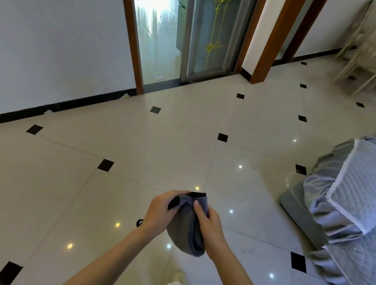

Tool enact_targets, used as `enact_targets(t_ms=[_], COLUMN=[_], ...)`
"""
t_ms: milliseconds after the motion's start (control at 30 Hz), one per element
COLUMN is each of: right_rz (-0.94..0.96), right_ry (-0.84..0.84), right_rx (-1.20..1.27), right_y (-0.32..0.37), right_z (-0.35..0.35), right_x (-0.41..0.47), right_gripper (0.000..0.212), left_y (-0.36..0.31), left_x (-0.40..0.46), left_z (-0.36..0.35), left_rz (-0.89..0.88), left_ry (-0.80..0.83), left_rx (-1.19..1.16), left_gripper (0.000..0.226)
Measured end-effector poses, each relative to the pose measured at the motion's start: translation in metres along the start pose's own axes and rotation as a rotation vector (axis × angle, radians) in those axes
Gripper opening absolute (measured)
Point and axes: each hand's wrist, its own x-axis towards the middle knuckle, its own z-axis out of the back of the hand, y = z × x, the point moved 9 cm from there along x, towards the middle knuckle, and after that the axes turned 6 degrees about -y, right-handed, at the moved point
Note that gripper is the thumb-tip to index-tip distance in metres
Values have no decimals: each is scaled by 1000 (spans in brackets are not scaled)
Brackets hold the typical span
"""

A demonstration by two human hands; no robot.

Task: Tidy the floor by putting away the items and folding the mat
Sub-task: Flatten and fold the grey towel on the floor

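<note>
At lower centre, a person's left hand (160,212) and right hand (209,226) gripped a folded grey mat (186,228), whose loose folds risked springing open.

The mat (185,230) is grey with a black edge. The floor (182,142) is glossy cream tile dotted with small black diamonds. Blue-grey quilted sofa cover (349,200), white lace trim. Brown door frame (132,36).

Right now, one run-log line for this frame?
stage: mat folded, in hand | left hand: grips grey mat | right hand: pinches its top edge | mat: off the floor | sofa: at right
</note>
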Motion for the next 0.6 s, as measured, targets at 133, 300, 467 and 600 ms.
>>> enact_targets(t_ms=[133,300,467,600], right_rz=[-61,-110,-128,-162], right_ry=[-36,-75,-117,-208], right_rx=[57,42,-17,-17], right_y=[5,1,-4,-4], right_z=[-11,-39,-87,-138], right_x=[41,92,136,163], right_gripper=[17,11,9,15], left_y=[13,47,99,144], left_x=[37,73,107,139], left_z=[8,33,78,135], left_rz=[-4,-1,-16,4], left_ry=[-60,-138,-60,72], left_rx=[13,-32,-13,9], left_gripper=[35,38,43,39])
